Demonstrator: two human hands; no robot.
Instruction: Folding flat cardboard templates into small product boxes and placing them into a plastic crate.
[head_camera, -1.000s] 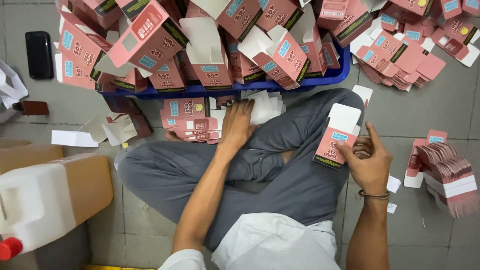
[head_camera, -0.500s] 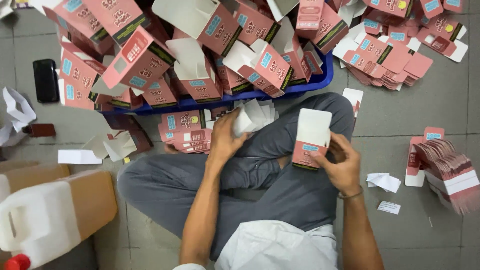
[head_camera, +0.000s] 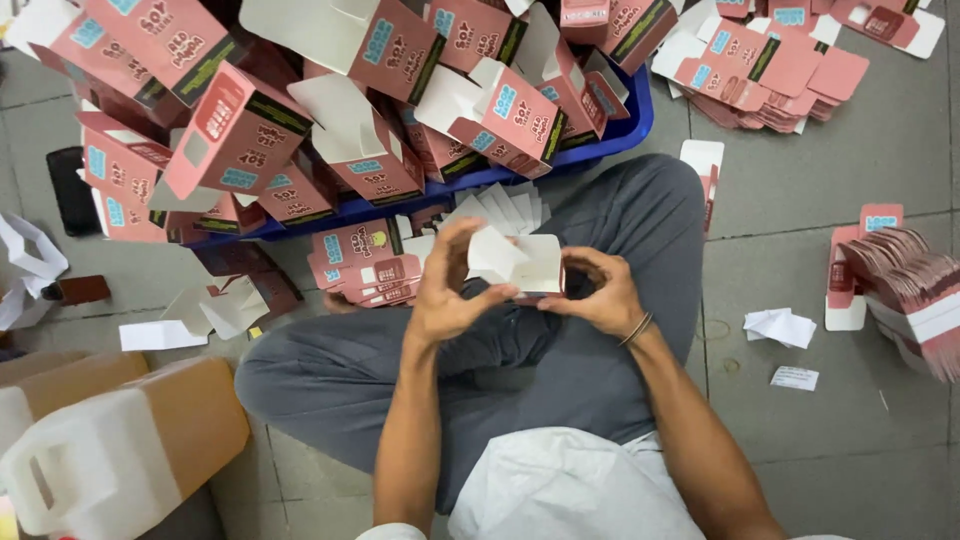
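On the grey tiled floor (head_camera: 800, 200), before a blue crate (head_camera: 620, 125) of pink cartons, left hand (head_camera: 450, 285) and right hand (head_camera: 595, 290) both grasp one white-sided carton (head_camera: 520, 262).

Matt white-and-pink cardboard carton (head_camera: 522, 262), glossy blue plastic crate (head_camera: 620, 125), smooth grey floor tiles (head_camera: 800, 440)

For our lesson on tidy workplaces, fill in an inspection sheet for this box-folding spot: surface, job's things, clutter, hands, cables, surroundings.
Surface: grey tiled floor; person sits cross-legged on it.
Job's things: small white folded carton held over the lap; blue crate heaped with pink cartons; flat pink blanks at right.
Clutter: paper scraps; white jerrycan; black phone.
Hands: left hand and right hand both grip the carton.
Cables: nothing seen.
Surroundings: nothing seen beyond the floor.
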